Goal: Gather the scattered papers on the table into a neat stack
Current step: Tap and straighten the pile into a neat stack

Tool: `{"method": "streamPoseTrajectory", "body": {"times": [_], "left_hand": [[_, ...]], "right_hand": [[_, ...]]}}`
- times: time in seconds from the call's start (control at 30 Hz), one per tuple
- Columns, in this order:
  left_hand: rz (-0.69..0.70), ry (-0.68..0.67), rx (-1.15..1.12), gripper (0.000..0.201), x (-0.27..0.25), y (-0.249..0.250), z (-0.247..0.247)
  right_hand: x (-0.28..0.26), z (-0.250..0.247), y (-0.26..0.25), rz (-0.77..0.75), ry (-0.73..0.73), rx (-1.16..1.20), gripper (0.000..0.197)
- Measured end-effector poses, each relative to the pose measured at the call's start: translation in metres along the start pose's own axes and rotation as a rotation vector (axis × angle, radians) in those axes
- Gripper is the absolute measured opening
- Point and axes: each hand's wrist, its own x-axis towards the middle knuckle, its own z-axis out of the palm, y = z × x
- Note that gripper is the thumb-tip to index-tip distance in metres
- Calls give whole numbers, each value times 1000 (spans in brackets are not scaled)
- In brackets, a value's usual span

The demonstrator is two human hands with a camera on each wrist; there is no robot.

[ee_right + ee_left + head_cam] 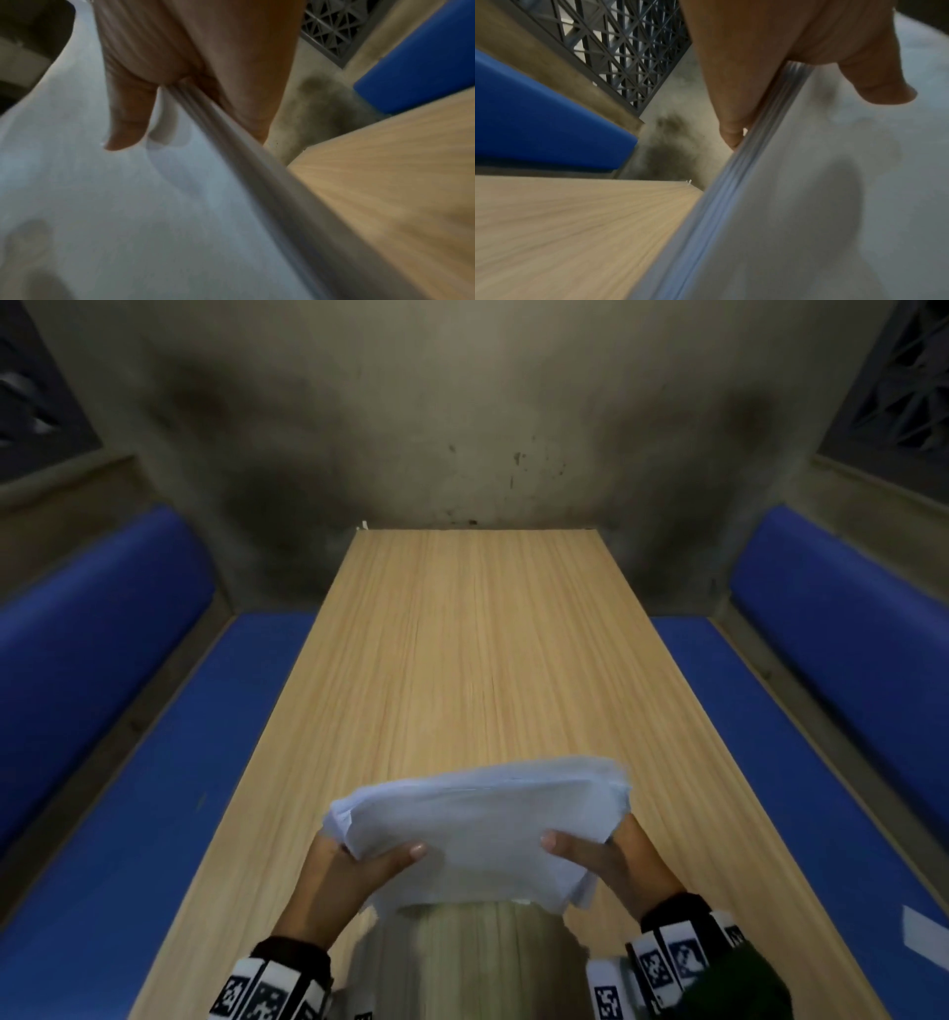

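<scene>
Both hands hold one thick bundle of white paper sheets (477, 824) above the near end of the long light-wood table (477, 634) in the head view: the left hand (354, 880) clasps its left side with the thumb laid on top, and the right hand (611, 865) clasps its right side the same way. The bundle looks lifted and tilted, its corners fanned and uneven at the near right, and I see no loose sheet left on the tabletop. Blue padded benches (128, 762) run along either side, and a small white scrap (924, 929) lies on the right one; whether it is one of the papers I cannot tell. From the left wrist, the left hand (782, 60) pinches the layered paper edge (731, 182), thumb over the top sheet, fingers behind, with the table (564, 223) below. From the right wrist, the right hand (180, 71) grips the opposite edge (244, 162) likewise, and the top sheet bulges beside the thumb. My worry is that the sheets are not yet squared: a loosened pinch could let the inner ones slide out and scatter, while too hard a squeeze may crease that bulge.
</scene>
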Motion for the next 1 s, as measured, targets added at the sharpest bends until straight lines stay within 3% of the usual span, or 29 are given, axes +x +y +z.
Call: {"method": "streamPoseTrajectory", "body": {"times": [0.07,0.13,0.27,0.37,0.47,0.57,0.63,0.73,0.83,0.87,0.97,1.0], "left_hand": [[56,52,26,56,1,10,-2],[117,73,37,41,0,14,-1],[91,64,-47,40,-1,15,7],[96,129,-89,37,-3,21,15],[92,175,-148,28,-3,24,11],[101,201,-76,45,-4,25,3],[151,250,54,55,-3,32,1],[424,264,590,57,-1,56,1],[577,100,980,66,10,78,15],[588,44,999,59,14,83,21],[466,-38,796,2,23,97,25],[403,-28,677,9,26,96,22]], "right_hand": [[-1,-5,2,-12,15,-52,66],[0,-7,6,-17,50,-63,73],[2,5,3,1,15,-64,40],[5,12,-2,-2,104,-37,23],[3,9,-7,-6,149,-40,21],[-2,5,-4,-1,44,-65,35],[-3,4,1,10,4,-95,36],[-2,11,4,47,56,-151,22],[5,22,-2,55,99,-184,11],[7,26,-6,30,101,-214,7],[11,29,-20,-64,103,-300,11],[11,26,-24,-84,117,-285,8]]}}
